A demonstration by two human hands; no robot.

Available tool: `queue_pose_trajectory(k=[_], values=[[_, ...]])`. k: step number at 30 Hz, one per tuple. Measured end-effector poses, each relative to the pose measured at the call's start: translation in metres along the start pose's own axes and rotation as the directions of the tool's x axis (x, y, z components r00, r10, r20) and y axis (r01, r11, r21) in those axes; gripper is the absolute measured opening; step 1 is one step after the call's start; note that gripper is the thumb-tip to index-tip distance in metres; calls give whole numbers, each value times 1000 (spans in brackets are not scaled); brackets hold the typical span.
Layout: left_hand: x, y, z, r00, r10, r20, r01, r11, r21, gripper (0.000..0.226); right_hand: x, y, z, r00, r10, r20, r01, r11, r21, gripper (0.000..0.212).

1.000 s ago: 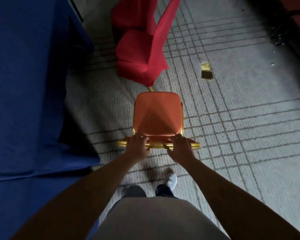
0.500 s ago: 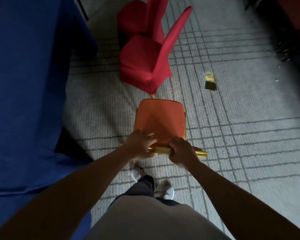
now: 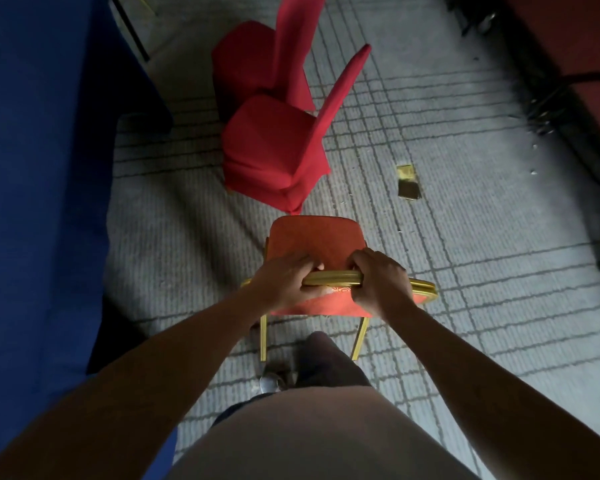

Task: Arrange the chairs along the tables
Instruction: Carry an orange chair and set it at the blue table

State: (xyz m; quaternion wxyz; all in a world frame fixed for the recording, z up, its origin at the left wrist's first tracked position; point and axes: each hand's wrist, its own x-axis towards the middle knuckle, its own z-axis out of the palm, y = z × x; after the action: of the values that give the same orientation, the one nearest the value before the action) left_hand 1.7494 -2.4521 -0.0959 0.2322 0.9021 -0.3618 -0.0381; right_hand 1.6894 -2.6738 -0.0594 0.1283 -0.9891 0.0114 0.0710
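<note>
An orange-red padded chair point(image 3: 312, 239) with a gold frame stands in front of me on the grey carpet. My left hand point(image 3: 284, 280) and my right hand point(image 3: 380, 280) both grip the gold top rail of its backrest, side by side. The chair's two rear gold legs show below the backrest. A table draped in blue cloth point(image 3: 42, 168) runs along the left. Just beyond the held chair stands a chair in a red cover point(image 3: 274, 147), and a second red-covered chair point(image 3: 253, 60) stands behind that one, both beside the table.
A small gold floor plate point(image 3: 408, 181) lies in the carpet to the right. Dark furniture and red panels point(image 3: 568, 46) line the far right edge. My legs and a white shoe point(image 3: 271, 381) are just behind the chair.
I have stepped forward with the chair, closer to the red-covered chairs. The backrest has tipped toward me, so its rear legs now show. Both hands kept their grip.
</note>
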Motion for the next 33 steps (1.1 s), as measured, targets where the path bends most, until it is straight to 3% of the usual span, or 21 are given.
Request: queue_pose_trajectory(k=[4,9,13,18,26,30,33], values=[[42,-21,-12,999,-33,-43,32,999,-35,57,46,6,-18,999,31,-21,-30,999,27,35],[115,-42,-48,981,-190,31,192,978,-77,53,126,15,-51,999,35,18,-36,996,78,32],[167,-57,-64,935,-323,148,331,943,-36,53,184,29,-79,987,-14,161,5,998,60,22],[210,-66,-75,914,-345,214,366,928,-68,51,233,45,-93,948,-144,284,109,985,136,22],[228,-52,-84,895,-325,304,349,937,-28,43,238,55,-94,961,-204,187,162,962,219,21],[212,-41,-79,881,-348,322,369,929,-6,45,216,57,-87,966,-220,133,189,959,212,32],[190,-27,-72,876,-377,301,395,919,2,49,191,54,-81,969,-232,84,210,954,213,25]])
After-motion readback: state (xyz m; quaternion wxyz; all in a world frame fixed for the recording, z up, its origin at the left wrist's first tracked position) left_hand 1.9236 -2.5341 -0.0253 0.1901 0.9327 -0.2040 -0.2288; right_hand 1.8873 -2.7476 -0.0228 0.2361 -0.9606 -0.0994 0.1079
